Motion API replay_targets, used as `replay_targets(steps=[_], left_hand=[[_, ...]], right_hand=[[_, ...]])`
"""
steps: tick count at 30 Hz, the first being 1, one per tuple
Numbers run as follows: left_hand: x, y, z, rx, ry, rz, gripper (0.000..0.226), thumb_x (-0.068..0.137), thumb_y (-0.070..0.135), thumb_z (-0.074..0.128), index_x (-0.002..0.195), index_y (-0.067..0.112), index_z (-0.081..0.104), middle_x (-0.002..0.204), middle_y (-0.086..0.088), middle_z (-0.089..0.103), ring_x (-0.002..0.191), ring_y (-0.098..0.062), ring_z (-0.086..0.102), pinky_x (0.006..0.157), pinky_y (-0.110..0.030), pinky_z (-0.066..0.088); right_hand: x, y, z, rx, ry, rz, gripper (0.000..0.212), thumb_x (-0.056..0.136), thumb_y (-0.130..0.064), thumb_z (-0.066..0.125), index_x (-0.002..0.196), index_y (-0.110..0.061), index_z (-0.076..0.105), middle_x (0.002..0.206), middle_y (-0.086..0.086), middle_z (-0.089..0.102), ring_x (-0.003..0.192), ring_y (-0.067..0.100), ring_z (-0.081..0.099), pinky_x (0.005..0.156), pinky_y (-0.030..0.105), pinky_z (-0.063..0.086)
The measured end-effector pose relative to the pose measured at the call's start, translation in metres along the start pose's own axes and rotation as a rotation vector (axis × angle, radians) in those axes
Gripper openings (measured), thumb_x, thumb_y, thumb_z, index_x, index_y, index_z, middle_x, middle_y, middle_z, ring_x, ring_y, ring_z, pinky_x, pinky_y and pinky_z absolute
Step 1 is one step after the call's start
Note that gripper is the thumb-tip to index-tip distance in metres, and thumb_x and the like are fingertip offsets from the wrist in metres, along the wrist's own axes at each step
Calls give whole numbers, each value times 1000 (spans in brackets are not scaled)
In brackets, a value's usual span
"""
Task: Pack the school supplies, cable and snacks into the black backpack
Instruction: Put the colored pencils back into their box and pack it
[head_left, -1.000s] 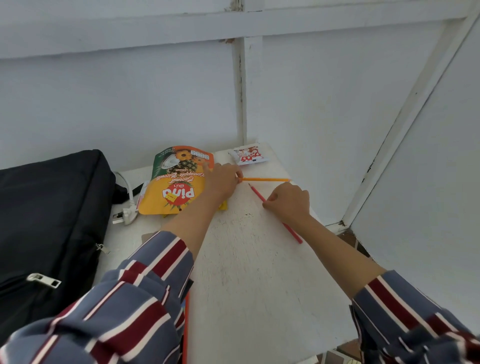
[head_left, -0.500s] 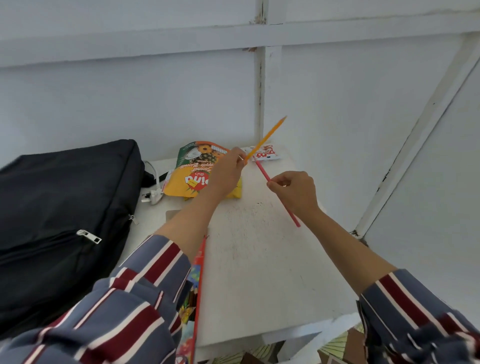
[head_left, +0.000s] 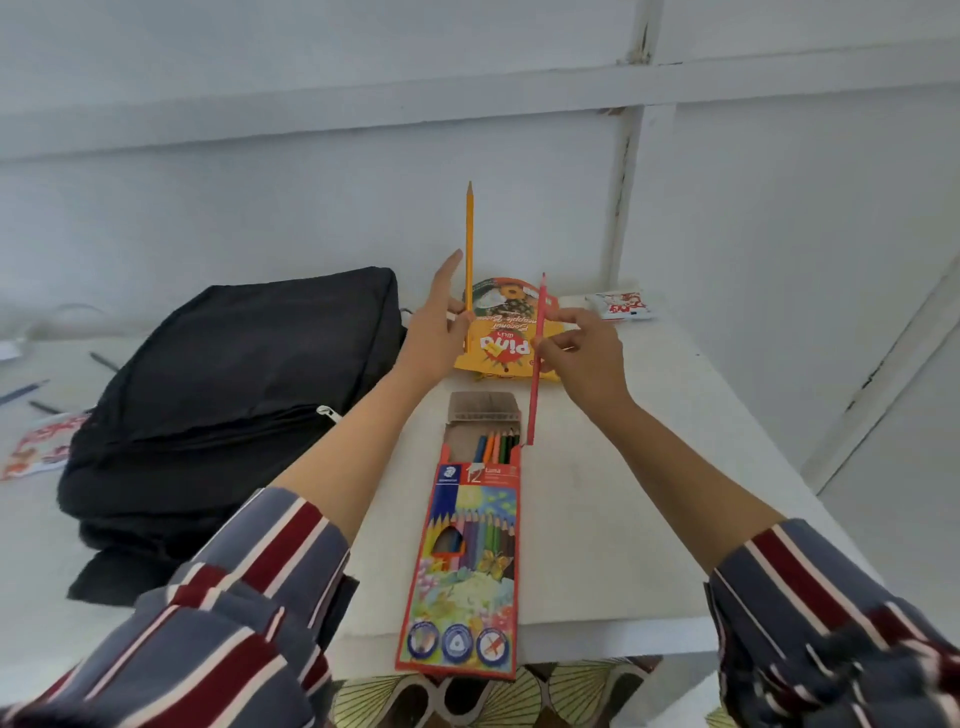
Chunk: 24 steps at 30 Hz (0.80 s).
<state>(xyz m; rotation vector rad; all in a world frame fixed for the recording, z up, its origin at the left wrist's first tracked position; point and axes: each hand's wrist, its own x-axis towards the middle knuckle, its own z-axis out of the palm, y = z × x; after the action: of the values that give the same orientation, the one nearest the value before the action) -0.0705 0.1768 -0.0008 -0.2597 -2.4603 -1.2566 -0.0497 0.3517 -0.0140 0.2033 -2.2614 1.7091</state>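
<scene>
The pencil box (head_left: 467, 571) reads "12 Luna"; the yellow snack pouch (head_left: 506, 345) reads "Pina" upside down.

A black backpack (head_left: 234, 389) lies on the left of the white table (head_left: 623, 519). An open pencil box (head_left: 467, 561) lies in the middle, reaching the front edge. A yellow snack bag (head_left: 498, 353) and a small white packet (head_left: 621, 305) lie at the back.

backpack (head_left: 234, 374): black
left pencil (head_left: 469, 244): orange
right pencil (head_left: 538, 353): red
pencil box (head_left: 467, 561): red, multicoloured
sleeves (head_left: 270, 561): grey-blue, maroon-and-white stripes
</scene>
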Motion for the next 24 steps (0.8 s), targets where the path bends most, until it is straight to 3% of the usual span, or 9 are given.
replay_targets(steps=[4, 8, 11, 15, 19, 24], left_hand=[[-25, -20, -21, -38, -118, -17, 58, 96, 4, 43, 144, 32, 27, 84, -10, 55, 66, -20, 52, 65, -33, 53], [-43, -43, -31, -73, -230, -45, 55, 97, 6, 43, 142, 35, 30, 97, -16, 56, 85, -33, 60, 65, -17, 54], [-50, -54, -33, -94, -274, -74, 53, 97, 8, 43, 143, 32, 31, 98, -15, 56, 90, -32, 61, 66, -17, 55], [-57, -58, -30, -113, -321, -69, 53, 96, 6, 47, 142, 28, 34, 102, -20, 55, 80, -16, 59, 62, -13, 53], [-58, -60, -27, -146, -304, -94, 54, 95, 7, 50, 142, 29, 34, 98, -18, 56, 75, -12, 59, 59, -11, 51], [-58, -59, -25, -158, -348, -118, 53, 95, 9, 51, 141, 29, 36, 90, 4, 55, 75, -8, 59, 57, -12, 48]], right_hand=[[-12, -5, 35, -25, 20, -37, 33, 80, -3, 65, 110, -15, 56, 75, 15, 68, 66, 20, 64, 63, 17, 48], [-18, 1, 61, -98, 19, -69, 27, 82, -2, 63, 106, -15, 60, 72, 19, 64, 64, 23, 59, 63, 26, 48], [-18, 8, 71, -195, 37, -99, 21, 84, -3, 63, 103, -13, 65, 85, 19, 66, 73, 25, 60, 64, 27, 47], [-15, 13, 74, -275, 32, -102, 20, 86, -4, 61, 105, -10, 68, 88, 16, 68, 77, 23, 60, 68, 28, 48], [-12, 17, 75, -393, -107, -88, 21, 87, -5, 61, 106, -4, 69, 99, 13, 70, 89, 22, 63, 79, 26, 48], [-14, 25, 71, -571, -294, -70, 30, 88, -15, 62, 117, -9, 65, 113, 9, 67, 96, 20, 61, 80, 25, 44]])
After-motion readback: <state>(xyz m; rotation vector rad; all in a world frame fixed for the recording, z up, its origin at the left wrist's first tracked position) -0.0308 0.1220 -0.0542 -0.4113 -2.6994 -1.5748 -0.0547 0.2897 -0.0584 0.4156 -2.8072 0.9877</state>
